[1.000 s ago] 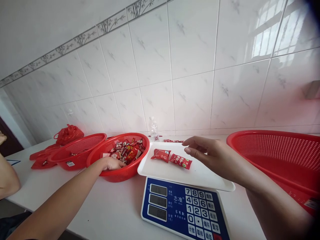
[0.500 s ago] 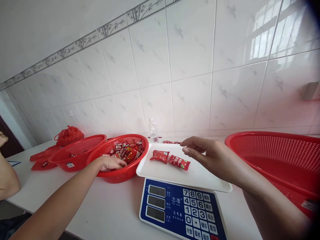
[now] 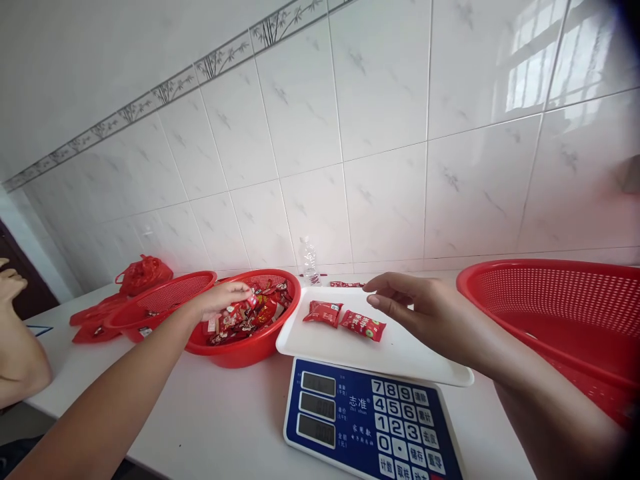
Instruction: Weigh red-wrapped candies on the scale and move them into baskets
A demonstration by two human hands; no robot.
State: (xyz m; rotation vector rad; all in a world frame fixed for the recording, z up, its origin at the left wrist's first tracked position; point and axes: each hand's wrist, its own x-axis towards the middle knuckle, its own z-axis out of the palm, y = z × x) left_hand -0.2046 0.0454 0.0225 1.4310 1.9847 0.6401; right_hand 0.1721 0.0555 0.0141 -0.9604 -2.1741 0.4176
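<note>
Head view: left hand (image 3: 220, 300) pinches a sweet (image 3: 253, 299) above the basket (image 3: 235, 357), left of the tray (image 3: 325, 344); right hand (image 3: 425, 303), fingers parted, hovers nearer the packets (image 3: 364, 325), long axes left-to-right.

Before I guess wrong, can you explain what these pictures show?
There's no robot: a person wears the camera on their head, and it looks forward and down at their bare left hand and right hand. On the white table stands a blue-and-white machine with number keys, probably a scale. Its white plastic tray holds two shiny red packets. The left hand, over a round red plastic basket of wrapped pieces, seems to pinch a small pinkish packet. The right hand hovers above the tray, apparently holding nothing.
</note>
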